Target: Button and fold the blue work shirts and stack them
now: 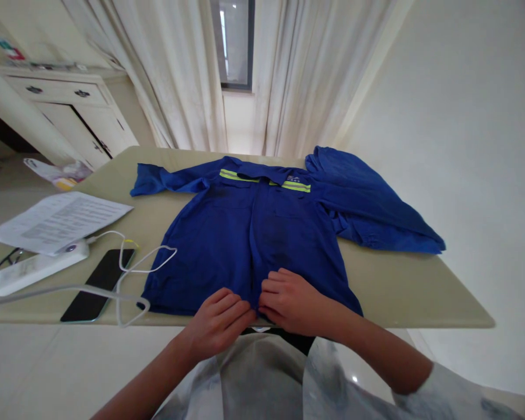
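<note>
Left hand: the left hand [219,321] is curled, its fingertips pinching the hem at the front opening.
Right hand: the right hand [289,300] is just beside it, curled and pinching the other front edge.
Garment: the blue work jacket with yellow-green reflective stripes [245,233] lies front-up on the beige rounded table [398,286], hem nearest.
Progress: the front edges appear to meet. The sleeves lie spread out, and nothing looks folded yet.
Table's left: black smartphone [98,284], white cable [135,265], printed paper sheets [61,219].
Far: cream curtains [184,76].

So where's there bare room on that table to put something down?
Bare table shows between the sleeve at right and the near edge. A smaller patch lies between the papers and the jacket. The left corner is crowded: phone, cable, white box.
</note>
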